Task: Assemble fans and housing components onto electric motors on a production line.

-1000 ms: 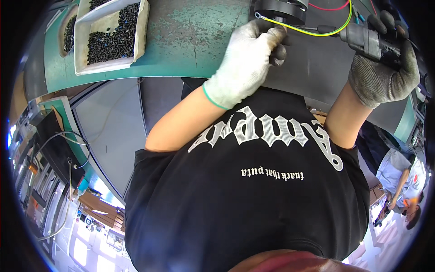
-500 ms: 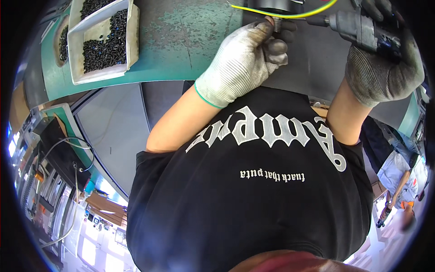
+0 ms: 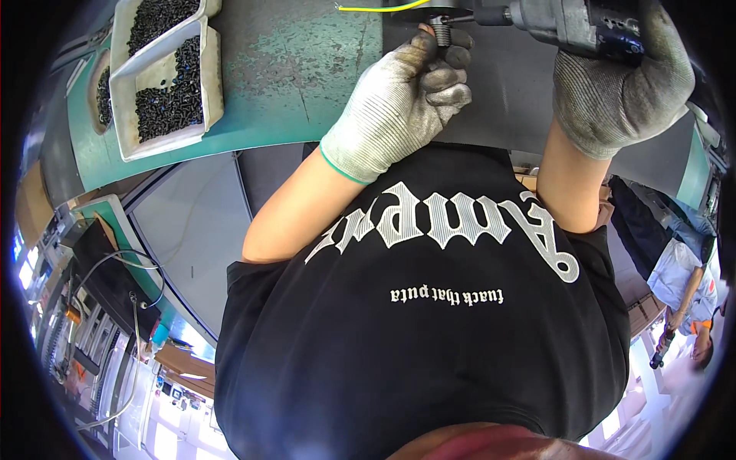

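Note:
My left hand (image 3: 410,96), in a whitish knit glove with dark-stained fingertips, is closed at the ribbed, threaded metal fitting (image 3: 441,33) under a dark part at the top edge. My right hand (image 3: 625,100), in a grey-stained glove, is closed around a power screwdriver (image 3: 563,23) with a grey-and-black body. Its dark chuck points left, and the thin bit reaches the top of the fitting; the exact contact point is too small to tell. A yellow-green wire (image 3: 383,8) runs along the top edge above my left hand.
Two white bins (image 3: 213,92) of small black screws stand on the worn green table (image 3: 284,77) at the left. Beside them is an oval opening (image 3: 103,92) with more dark pieces. A dark mat (image 3: 498,100) lies under my hands. Another person (image 3: 678,268) is at the far right.
Hands, screwdriver and fitting have shifted left and slightly up in the picture; the bins sit lower and further left. Both hands keep their grip. The wire's end has moved left.

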Action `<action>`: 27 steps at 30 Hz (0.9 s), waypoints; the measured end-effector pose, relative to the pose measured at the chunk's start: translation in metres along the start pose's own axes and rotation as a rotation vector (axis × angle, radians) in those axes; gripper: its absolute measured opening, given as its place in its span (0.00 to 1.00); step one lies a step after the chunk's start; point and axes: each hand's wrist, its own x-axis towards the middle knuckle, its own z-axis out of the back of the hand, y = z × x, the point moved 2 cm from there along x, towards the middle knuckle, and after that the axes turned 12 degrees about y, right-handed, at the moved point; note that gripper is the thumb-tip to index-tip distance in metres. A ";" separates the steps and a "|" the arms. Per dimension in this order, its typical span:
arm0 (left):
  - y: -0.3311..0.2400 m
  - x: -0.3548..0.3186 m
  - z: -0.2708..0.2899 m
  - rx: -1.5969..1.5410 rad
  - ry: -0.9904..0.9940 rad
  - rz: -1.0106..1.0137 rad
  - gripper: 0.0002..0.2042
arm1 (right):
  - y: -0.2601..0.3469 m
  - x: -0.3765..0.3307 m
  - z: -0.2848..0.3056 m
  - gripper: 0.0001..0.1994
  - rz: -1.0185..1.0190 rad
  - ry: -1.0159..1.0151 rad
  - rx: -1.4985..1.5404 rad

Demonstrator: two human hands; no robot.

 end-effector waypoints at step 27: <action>-0.009 -0.021 -0.004 2.229 -0.345 -0.481 0.14 | -0.002 0.019 0.108 0.10 0.093 -0.012 0.087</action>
